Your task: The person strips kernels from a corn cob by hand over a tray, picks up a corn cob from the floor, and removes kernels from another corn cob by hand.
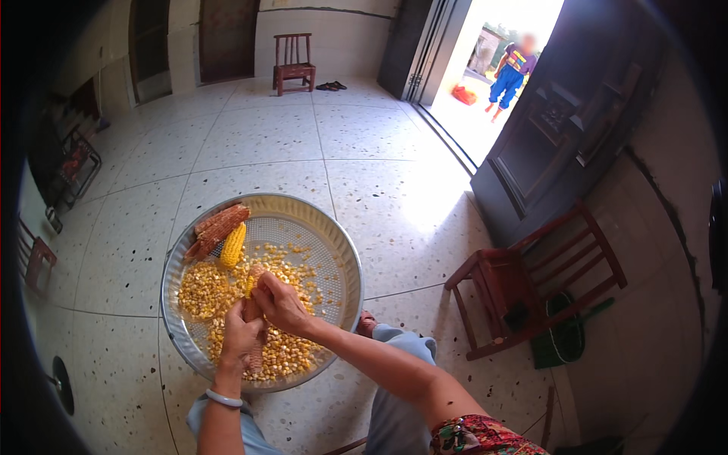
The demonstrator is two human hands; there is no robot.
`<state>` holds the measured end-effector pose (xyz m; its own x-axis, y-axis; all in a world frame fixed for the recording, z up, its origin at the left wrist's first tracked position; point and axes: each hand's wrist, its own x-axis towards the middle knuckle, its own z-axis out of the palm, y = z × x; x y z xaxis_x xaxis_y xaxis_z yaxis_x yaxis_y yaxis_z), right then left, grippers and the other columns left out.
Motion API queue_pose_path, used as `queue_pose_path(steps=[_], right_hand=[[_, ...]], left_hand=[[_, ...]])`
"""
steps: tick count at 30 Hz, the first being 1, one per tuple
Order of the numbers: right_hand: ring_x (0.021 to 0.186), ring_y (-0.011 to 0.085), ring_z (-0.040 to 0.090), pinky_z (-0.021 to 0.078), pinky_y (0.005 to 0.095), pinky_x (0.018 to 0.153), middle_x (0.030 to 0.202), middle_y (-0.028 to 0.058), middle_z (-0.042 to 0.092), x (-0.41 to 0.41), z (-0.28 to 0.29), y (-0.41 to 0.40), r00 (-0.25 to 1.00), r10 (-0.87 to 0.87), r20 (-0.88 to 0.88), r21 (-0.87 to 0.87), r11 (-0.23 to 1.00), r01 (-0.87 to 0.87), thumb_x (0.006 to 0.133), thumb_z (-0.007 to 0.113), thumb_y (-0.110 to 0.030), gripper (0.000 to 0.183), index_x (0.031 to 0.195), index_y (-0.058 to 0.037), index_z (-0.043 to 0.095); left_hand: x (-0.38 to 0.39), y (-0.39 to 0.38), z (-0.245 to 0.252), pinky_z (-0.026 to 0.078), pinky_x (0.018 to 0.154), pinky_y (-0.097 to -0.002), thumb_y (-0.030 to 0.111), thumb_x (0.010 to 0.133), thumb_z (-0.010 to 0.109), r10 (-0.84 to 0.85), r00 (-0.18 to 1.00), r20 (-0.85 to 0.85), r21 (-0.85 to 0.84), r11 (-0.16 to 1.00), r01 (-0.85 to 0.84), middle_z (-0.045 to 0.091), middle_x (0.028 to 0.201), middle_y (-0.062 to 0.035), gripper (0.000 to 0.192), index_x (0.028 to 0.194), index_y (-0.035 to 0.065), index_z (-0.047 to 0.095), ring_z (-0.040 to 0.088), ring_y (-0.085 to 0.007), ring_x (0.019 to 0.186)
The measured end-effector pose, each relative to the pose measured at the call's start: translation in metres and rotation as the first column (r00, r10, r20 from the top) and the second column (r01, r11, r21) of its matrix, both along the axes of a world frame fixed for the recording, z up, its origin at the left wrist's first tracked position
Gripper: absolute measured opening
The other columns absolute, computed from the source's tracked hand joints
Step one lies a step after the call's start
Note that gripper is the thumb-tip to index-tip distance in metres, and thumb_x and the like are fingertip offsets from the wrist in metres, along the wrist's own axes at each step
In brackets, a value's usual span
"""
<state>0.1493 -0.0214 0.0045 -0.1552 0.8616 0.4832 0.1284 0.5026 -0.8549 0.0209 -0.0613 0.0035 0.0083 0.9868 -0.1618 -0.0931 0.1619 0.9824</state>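
Over a round metal pan with a perforated bottom [344,267], my left hand [242,327] grips a mostly bare corn cob [253,310]. My right hand [281,304] has its bent fingers on the cob's upper part, beside a strip of yellow kernels. Whether a second cob is between my hands cannot be told. Loose corn kernels [284,352] spread across the pan, with a denser heap at its left. A full yellow ear of corn [232,245] lies near the pan's upper left, against several bare reddish cobs [219,227].
Right of my legs stands a red wooden chair [506,284], a green bucket [560,335] behind it. Another wooden chair [294,68] and dark footwear [331,86] are by the far wall. Outside the open dark door [546,131] a person [512,74] stands near a red bag [464,95].
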Motion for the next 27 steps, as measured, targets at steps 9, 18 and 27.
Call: queue_pose_path(steps=[9, 18, 27], right_hand=[[0.056, 0.0271, 0.055, 0.0431, 0.0384, 0.052, 0.065, 0.0151, 0.055, 0.006, -0.005, 0.003, 1.0, 0.022, -0.012, -0.043, 0.999, -0.022, 0.089, 0.057, -0.01, 0.013, 0.088, -0.001, 0.048], [0.058, 0.0212, 0.056, 0.0445, 0.0354, 0.053, 0.066, 0.0126, 0.057, 0.017, -0.007, 0.006, 0.969, -0.067, 0.237, -0.162, 0.981, 0.107, 0.086, 0.062, -0.014, 0.016, 0.086, -0.0003, 0.053], [0.061, 0.0051, 0.049, 0.0414, 0.0223, 0.051, 0.068, -0.0007, 0.056, 0.002, 0.001, 0.001, 0.985, 0.09, -0.147, -0.333, 0.933, -0.135, 0.093, 0.061, -0.021, 0.021, 0.086, -0.0013, 0.057]], left_hand=[[0.0, -0.001, 0.021, 0.047, 0.044, -0.0269, -0.006, 0.07, 0.055, -0.013, 0.954, 0.301, -0.237, 0.968, 0.088, 0.055, 0.075, -0.0045, 0.03, 0.099, 0.0024, 0.052, 0.054, -0.0121, 0.052], [-0.013, 0.002, 0.021, 0.045, 0.046, -0.0256, -0.007, 0.068, 0.055, 0.119, 0.986, -0.119, 0.064, 0.992, -0.112, 0.053, 0.076, -0.0041, 0.043, 0.111, -0.001, 0.051, 0.053, -0.0114, 0.055], [0.013, -0.006, 0.012, 0.048, 0.076, -0.03, -0.006, 0.068, 0.06, 0.157, 0.95, -0.27, 0.346, 0.937, -0.057, 0.062, 0.092, -0.0103, 0.044, 0.111, -0.0007, 0.054, 0.061, -0.0168, 0.089]])
